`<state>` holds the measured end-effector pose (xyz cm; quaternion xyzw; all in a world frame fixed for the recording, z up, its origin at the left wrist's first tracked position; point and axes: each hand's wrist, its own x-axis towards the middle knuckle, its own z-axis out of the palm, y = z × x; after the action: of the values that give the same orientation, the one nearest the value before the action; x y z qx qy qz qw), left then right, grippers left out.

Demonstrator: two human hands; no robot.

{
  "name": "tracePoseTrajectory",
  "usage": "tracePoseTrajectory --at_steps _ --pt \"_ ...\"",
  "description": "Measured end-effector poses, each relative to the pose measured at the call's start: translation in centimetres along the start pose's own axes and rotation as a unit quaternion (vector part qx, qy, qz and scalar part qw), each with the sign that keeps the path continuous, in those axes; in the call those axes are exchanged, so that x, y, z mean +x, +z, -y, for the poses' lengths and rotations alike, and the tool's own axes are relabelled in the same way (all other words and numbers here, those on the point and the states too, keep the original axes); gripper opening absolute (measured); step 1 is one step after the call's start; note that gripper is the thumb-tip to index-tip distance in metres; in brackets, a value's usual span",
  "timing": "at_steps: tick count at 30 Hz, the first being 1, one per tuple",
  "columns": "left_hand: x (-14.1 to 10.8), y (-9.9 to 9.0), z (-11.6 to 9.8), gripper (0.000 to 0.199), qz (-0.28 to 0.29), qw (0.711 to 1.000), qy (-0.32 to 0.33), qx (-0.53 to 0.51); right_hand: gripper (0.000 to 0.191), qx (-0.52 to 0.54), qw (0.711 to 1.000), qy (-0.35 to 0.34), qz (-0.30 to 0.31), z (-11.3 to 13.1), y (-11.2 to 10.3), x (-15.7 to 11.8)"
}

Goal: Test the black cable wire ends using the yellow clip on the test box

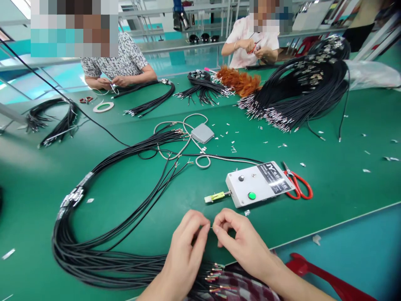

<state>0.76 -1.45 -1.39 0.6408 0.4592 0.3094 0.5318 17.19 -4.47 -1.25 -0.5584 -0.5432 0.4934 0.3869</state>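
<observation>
My left hand (pixel 189 240) is closed in a pinch over the front of the table, thumb against forefinger. Close beside it, fingertips nearly meeting, my right hand (pixel 239 236) pinches too. Something thin and pale shows in the small gap between them, too fine to name. Below my hands runs a bundle of black cables (pixel 109 265) that curves round to the left, its stripped coloured wire ends near my lap. Silvery tape or labels (pixel 73 196) wrap the bundle at the left. Just beyond my hands lies a white control box (pixel 250 186) with a green button and a yellow-green tip.
Red-handled scissors (pixel 302 186) lie behind the box. A grey pedal (pixel 203 133) with a looped cord sits mid-table. Large piles of black cables (pixel 297 92), an orange feathery duster (pixel 239 81) and a tape roll (pixel 103 107) lie farther back. Two people work across the green table (pixel 344 179).
</observation>
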Motion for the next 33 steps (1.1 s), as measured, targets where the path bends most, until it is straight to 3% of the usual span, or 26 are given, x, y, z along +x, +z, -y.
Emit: tracePoseTrajectory --at_steps 2,4,7,10,12,16,19,23,33 --pt "-0.1 -0.1 0.2 0.023 -0.003 0.997 0.045 0.057 0.017 -0.093 0.994 -0.052 -0.010 -0.1 -0.5 -0.1" --pt "0.0 0.0 0.5 0.024 -0.002 0.998 0.027 0.053 0.014 -0.190 0.975 -0.112 -0.035 -0.3 -0.7 -0.3" --pt "0.2 0.1 1.0 0.023 0.002 1.000 -0.001 0.026 0.018 -0.345 0.908 -0.220 -0.087 -0.4 -0.7 -0.3" --pt "0.5 0.0 1.2 0.024 0.005 0.999 0.016 0.042 0.021 -0.431 0.847 -0.296 -0.096 -0.3 -0.9 0.4" --pt "0.8 -0.2 1.1 0.023 -0.007 0.999 0.019 0.047 0.028 -0.457 0.826 -0.314 -0.102 -0.3 -1.4 1.1" --pt "1.9 -0.7 0.8 0.022 -0.026 0.999 -0.030 -0.015 0.020 -0.511 0.784 -0.325 -0.136 -0.7 -2.6 2.6" --pt "2.8 -0.8 0.7 0.022 -0.025 0.997 -0.057 -0.047 0.022 -0.562 0.751 -0.322 -0.129 -1.0 -2.7 3.6" --pt "3.8 -0.8 0.8 0.023 -0.031 0.997 -0.052 -0.045 0.016 -0.597 0.735 -0.303 -0.109 -0.6 -2.6 4.7" --pt "5.2 -0.3 2.0 0.020 -0.054 0.998 -0.034 -0.008 0.014 -0.609 0.742 -0.276 -0.044 0.8 -3.2 5.6"
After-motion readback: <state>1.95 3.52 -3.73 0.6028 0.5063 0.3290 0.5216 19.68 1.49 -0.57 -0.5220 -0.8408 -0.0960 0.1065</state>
